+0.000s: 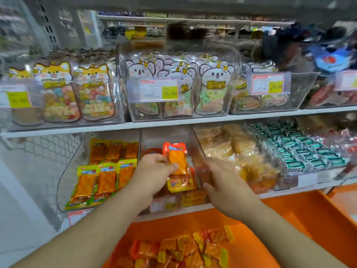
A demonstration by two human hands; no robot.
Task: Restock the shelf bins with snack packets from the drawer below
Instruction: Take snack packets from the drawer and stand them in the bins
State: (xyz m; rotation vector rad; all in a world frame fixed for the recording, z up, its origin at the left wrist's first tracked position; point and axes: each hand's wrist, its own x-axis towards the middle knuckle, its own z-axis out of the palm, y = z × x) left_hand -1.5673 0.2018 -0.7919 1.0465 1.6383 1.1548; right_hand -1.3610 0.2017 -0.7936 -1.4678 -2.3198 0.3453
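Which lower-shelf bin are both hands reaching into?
The middle clear bin, between the green-topped packets' bin and the pale-snack bin; the left hand holds an orange packet there.

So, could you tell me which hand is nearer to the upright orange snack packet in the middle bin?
Left. The left hand holds the upright orange packet with its fingers around the lower part; the right hand is apart, to the packet's right, at the bin's side.

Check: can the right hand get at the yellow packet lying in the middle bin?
Probably yes. The right hand is open just right of the yellow packet, nothing between them; the left hand holds an orange packet above it.
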